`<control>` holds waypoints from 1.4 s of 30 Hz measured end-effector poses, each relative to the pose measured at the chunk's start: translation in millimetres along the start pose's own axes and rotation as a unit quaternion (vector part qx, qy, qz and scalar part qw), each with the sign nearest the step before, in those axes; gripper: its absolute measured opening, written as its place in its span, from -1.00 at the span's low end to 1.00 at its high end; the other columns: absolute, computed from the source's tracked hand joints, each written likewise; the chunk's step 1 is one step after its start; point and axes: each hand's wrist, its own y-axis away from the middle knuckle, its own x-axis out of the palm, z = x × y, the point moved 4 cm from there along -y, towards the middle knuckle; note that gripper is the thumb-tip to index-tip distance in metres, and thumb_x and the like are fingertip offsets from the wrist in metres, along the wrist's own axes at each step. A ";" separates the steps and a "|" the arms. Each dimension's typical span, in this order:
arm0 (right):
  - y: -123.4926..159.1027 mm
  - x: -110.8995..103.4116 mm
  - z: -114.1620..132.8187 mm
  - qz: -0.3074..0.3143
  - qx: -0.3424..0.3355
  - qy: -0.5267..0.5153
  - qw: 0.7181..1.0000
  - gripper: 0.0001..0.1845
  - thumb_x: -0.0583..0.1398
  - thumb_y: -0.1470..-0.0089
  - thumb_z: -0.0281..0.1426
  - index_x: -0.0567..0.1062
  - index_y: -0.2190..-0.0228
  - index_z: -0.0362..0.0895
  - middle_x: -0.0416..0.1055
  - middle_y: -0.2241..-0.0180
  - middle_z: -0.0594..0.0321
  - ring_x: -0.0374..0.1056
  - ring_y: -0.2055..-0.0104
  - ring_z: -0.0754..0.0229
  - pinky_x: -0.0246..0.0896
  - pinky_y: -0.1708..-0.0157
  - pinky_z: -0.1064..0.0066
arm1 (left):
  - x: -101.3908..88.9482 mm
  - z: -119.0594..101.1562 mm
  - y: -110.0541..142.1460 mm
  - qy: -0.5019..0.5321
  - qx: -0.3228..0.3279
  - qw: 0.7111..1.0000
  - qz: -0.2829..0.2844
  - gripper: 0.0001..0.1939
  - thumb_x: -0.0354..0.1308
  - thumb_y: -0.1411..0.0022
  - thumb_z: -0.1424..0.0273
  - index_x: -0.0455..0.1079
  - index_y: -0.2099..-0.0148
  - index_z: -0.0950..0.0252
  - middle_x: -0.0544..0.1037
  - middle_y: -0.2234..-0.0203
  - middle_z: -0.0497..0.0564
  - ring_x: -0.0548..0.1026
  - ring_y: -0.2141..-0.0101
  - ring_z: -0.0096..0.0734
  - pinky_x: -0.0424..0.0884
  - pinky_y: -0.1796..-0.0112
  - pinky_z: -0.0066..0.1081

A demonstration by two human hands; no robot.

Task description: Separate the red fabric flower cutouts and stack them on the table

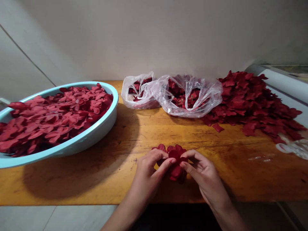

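Note:
Between my two hands, above the near part of the wooden table, is a dark red artificial flower [176,170] with several layered, rounded petals. My left hand [152,166] pinches its left side between thumb and fingers. On the opposite side, my right hand [203,170] grips a petal edge with thumb and forefinger. Part of another red petal cluster [161,147] shows just behind my left fingers; whether it is joined to the flower I cannot tell. The fingers cover some of the petals.
A light blue basin [115,106] heaped with red fabric flowers stands at left on the wooden table [144,128]. Behind are two clear plastic bags [128,99] holding red pieces. A pile of red fabric petals [245,99] rests at right, near crumpled clear plastic [297,149].

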 end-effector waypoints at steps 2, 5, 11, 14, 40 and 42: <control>1.1 2.5 2.1 0.015 0.002 -0.029 0.999 -0.80 0.33 0.10 -0.36 0.47 0.36 -0.02 0.42 0.39 0.39 0.35 0.32 0.35 0.26 0.32 0.62 | -0.3 1.8 1.1 -0.008 -0.007 1.000 -0.013 -0.74 0.11 -0.21 0.41 0.30 0.53 0.32 0.41 0.59 -0.09 0.34 0.53 -0.52 0.25 0.45 -0.52; 1.9 3.7 4.7 0.027 -0.001 -0.036 0.999 -0.81 0.33 0.08 -0.37 0.46 0.36 0.01 0.40 0.42 0.43 0.32 0.37 0.39 0.24 0.37 0.66 | 0.1 -1.1 3.7 -0.031 0.024 0.999 -0.028 -0.67 0.09 -0.22 0.41 0.24 0.59 0.33 0.35 0.62 -0.09 0.31 0.52 -0.52 0.21 0.45 -0.52; 2.8 1.3 4.2 0.018 -0.005 0.006 1.000 -0.95 0.27 0.00 -0.34 0.48 0.43 -0.03 0.40 0.47 0.41 0.30 0.41 0.39 0.20 0.40 0.65 | 2.9 -2.9 5.1 -0.044 0.046 0.998 -0.023 -0.58 0.10 -0.22 0.35 0.20 0.66 0.34 0.24 0.72 -0.12 0.21 0.60 -0.54 0.14 0.51 -0.51; 1.8 -1.3 3.0 0.019 -0.001 0.022 1.000 -0.90 0.29 0.03 -0.33 0.48 0.46 -0.07 0.41 0.51 0.38 0.32 0.46 0.35 0.22 0.46 0.59 | 3.4 0.9 4.8 -0.033 0.029 0.999 -0.003 -0.55 0.08 -0.23 0.29 0.20 0.68 0.33 0.23 0.74 -0.12 0.20 0.62 -0.54 0.11 0.54 -0.50; -29.5 -50.9 14.0 -0.010 -0.082 0.416 0.906 -0.84 0.18 -0.05 -0.23 0.48 0.39 -0.05 0.47 0.35 0.21 0.37 0.37 0.13 0.26 0.37 0.33 | -66.9 7.8 10.3 -0.449 0.174 0.869 -0.113 -0.81 0.10 -0.21 0.33 0.37 0.43 0.27 0.53 0.52 -0.04 0.41 0.46 -0.36 0.16 0.31 -0.32; -27.0 -42.9 25.6 0.015 -0.141 0.447 0.883 -0.81 0.16 -0.07 -0.22 0.49 0.31 -0.02 0.46 0.23 0.17 0.35 0.17 0.06 0.25 0.18 0.23 | -73.1 9.8 15.6 -0.439 0.174 0.871 -0.133 -0.82 0.10 -0.21 0.35 0.38 0.44 0.26 0.53 0.51 -0.04 0.42 0.46 -0.36 0.16 0.31 -0.32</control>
